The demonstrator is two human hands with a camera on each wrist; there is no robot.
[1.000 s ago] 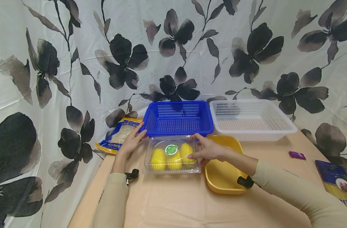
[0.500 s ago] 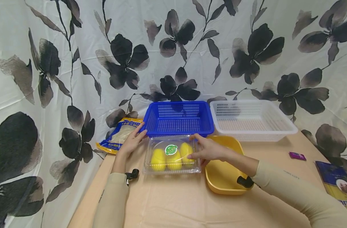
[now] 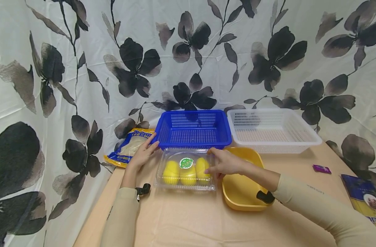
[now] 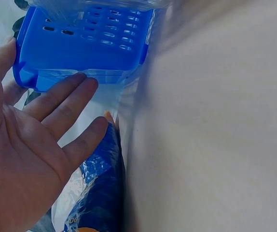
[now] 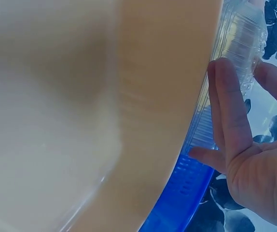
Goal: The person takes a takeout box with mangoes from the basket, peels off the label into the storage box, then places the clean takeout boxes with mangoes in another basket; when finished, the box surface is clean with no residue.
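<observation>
A clear plastic clamshell box with a green-and-white label and three yellow fruits inside is in front of the blue basket. My right hand holds the box's right edge, its thumb over the lid. In the right wrist view, fingers lie along the box's ribbed side. My left hand touches the front left corner of the basket, fingers extended. The left wrist view shows its spread fingertips at the blue basket's edge.
Behind my left hand lies a yellow-and-blue bag. A yellow tub stands below my right hand. To the right are a white basket, a small purple packet and a blue-and-yellow package.
The box has shifted slightly left and toward me during the last half second. My right hand has moved a little right relative to it. My left hand stays put.
</observation>
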